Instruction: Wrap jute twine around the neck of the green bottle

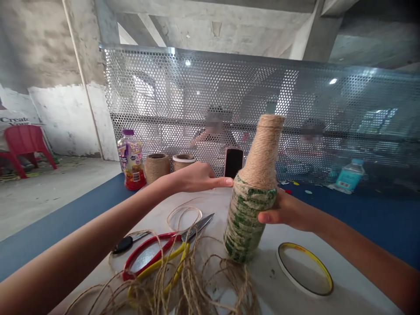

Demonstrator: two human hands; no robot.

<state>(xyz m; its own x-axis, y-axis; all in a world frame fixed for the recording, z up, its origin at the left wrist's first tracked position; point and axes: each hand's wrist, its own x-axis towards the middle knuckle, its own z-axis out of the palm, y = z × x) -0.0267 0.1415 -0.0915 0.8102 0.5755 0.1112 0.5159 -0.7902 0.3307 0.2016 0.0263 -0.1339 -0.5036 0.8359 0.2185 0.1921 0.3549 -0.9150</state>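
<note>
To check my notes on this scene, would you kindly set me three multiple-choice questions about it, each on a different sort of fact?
1. Which hand holds the twine-wrapped bottle?
A. left hand
B. right hand
C. neither

2. How many twine spools stand beyond the left hand?
A. one
B. two
C. four

3. What state is the phone in?
A. lying flat
B. standing upright
C. held in a hand

Answers:
1. B, its fingers wrap around the bottle.
2. B, two spools stand side by side.
3. B, it stands on end, untouched.

Blue table [62, 214], white sheet on top [272, 280], scissors [197, 226], loose jute twine [183, 284], yellow-rimmed lid [305, 269]
</note>
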